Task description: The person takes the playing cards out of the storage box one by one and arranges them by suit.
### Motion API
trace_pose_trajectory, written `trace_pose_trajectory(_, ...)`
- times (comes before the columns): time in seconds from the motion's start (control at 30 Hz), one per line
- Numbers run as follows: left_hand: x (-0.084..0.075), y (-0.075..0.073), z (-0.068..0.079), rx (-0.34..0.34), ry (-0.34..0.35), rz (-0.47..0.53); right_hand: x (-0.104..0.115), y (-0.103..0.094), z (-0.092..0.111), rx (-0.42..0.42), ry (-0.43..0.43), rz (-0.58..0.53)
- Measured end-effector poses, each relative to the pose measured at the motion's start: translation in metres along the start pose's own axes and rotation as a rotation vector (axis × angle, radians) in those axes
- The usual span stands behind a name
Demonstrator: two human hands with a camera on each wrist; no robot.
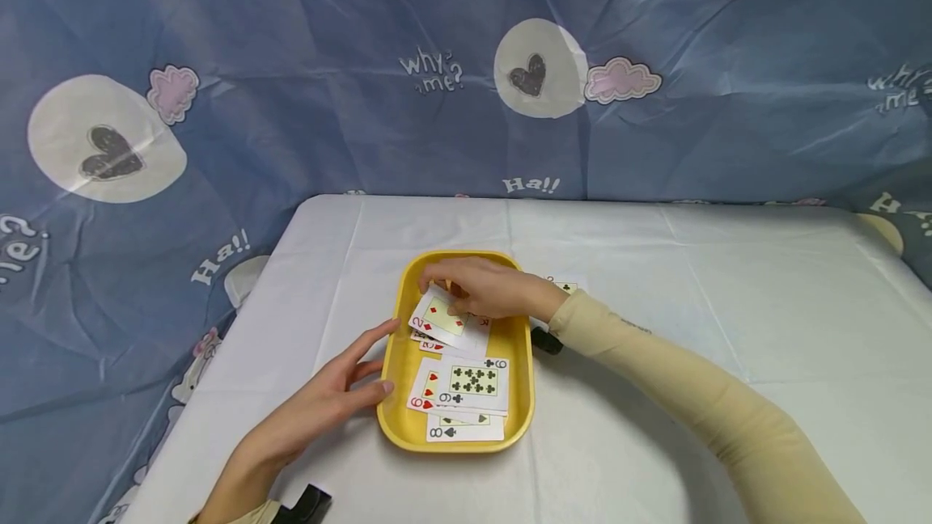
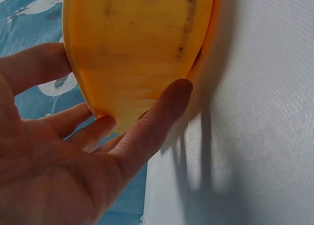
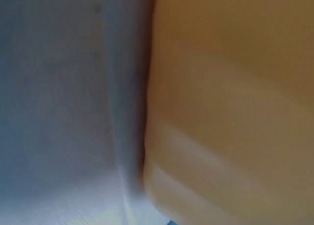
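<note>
A yellow tray holds several playing cards in two overlapping groups. My right hand reaches over the far half and pinches a two of diamonds, tilted above the other cards there. In the near half lie a club card, a heart card partly beneath it and an eight of spades. My left hand rests its spread fingertips and thumb against the tray's left side. In the left wrist view, the thumb lies along the yellow wall. The right wrist view shows just the tray's wall up close.
Beyond the tray's right rim, a club card lies on the white table, partly hidden by my right sleeve. A blue printed cloth hangs behind the table. Black wrist devices sit at the left wrist and right wrist.
</note>
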State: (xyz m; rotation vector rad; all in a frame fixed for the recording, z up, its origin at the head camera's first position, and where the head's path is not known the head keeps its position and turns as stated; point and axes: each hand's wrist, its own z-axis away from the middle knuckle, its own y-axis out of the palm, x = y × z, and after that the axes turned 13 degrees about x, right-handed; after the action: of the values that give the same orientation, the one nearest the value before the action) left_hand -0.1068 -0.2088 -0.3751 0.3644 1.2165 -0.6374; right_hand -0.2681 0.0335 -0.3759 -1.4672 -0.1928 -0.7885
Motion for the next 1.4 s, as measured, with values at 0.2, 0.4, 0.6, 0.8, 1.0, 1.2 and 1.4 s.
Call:
trace_pose_trajectory(0.2, 0.0, -0.001, 0.0, 0.011, 0.0, -0.001, -0.003, -0.001, 0.005, -0.285, -0.111, -0.157)
trace_pose_trajectory(0.4, 0.001, 0.0, 0.001, 0.017, 0.008, 0.003, -0.004, 0.0, 0.008, -0.535, -0.135, -0.365)
trace_pose_trajectory(0.6, 0.001, 0.001, 0.0, 0.023, 0.01, 0.007, 0.011, -0.003, 0.017, -0.784, -0.168, -0.529)
trace_pose_trajectory(0.8, 0.001, 0.002, 0.0, 0.022, 0.004, 0.005, 0.016, -0.001, 0.026, -0.948, -0.175, -0.556)
trace_pose_trajectory(1.0, 0.001, 0.002, -0.001, 0.029, 0.013, 0.01, -0.003, -0.002, 0.045, -0.989, -0.143, -0.582)
trace_pose_trajectory(1.2, 0.0, 0.002, 0.0, 0.022, 0.012, 0.004, -0.01, -0.011, 0.085, -0.966, -0.069, -0.649)
trace_pose_trajectory(1.4, -0.001, 0.001, 0.0, 0.021, 0.016, 0.008, -0.02, -0.013, 0.126, -0.91, 0.065, -0.633)
